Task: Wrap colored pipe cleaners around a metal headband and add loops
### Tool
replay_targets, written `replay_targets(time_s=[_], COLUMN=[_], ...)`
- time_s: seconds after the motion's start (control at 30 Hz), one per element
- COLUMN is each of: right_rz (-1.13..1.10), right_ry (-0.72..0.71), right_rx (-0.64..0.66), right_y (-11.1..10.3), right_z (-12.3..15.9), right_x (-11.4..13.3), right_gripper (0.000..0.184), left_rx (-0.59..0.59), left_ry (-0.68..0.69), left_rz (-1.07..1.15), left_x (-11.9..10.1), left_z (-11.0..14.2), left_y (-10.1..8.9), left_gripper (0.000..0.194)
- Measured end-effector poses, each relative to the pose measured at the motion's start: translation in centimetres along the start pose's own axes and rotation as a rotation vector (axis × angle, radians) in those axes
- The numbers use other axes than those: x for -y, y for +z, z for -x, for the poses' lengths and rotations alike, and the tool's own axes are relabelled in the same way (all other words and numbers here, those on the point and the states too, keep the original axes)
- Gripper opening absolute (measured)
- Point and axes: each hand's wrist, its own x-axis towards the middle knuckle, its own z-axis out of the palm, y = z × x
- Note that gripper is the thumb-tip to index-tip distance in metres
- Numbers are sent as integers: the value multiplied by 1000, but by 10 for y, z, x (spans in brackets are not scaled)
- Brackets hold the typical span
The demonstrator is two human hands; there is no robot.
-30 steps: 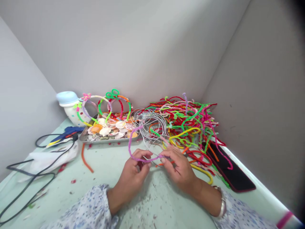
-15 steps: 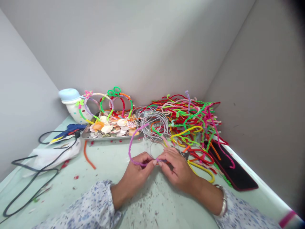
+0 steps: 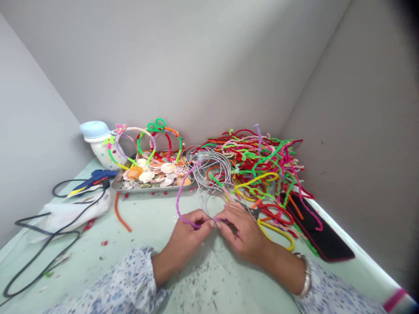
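Observation:
A purple pipe cleaner point(image 3: 178, 198) runs through both hands above the table, its long free part curving up to the left. My left hand point(image 3: 191, 233) is closed on it, pinching with thumb and forefinger. Right beside it, my right hand point(image 3: 240, 229) pinches the same pipe cleaner, and the two thumb tips nearly meet. A thin grey wire seems to pass down to the fingertips from the grey wire coil point(image 3: 214, 168) behind them. How wire and pipe cleaner join there is hidden by the fingers.
Behind stands a metal tray point(image 3: 153, 189) of shells point(image 3: 147, 176), with pipe-cleaner headbands point(image 3: 181, 146) over it. A pile of pipe cleaners point(image 3: 262, 152), scissors point(image 3: 278, 213) and a black phone-like slab point(image 3: 327, 240) lie right. At left are a white jar point(image 3: 103, 150) and a dark cable point(image 3: 49, 233).
The purple pipe cleaner's free end has swung slightly up and left and its curve has straightened a little. Both hands stay in almost the same place.

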Motion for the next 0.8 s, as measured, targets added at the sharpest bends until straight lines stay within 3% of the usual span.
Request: replay_targets(time_s=[0.33, 0.8], right_rz=[118, 362], right_ry=[-42, -169], right_rx=[-33, 49], right_y=[3, 1], right_z=[-2, -4], right_x=[6, 9], right_gripper=[11, 15], left_rx=[-44, -48], left_ry=[-66, -95], left_rz=[34, 54], left_x=[1, 3], left_z=[1, 1], left_y=[2, 2], left_gripper=[16, 12])
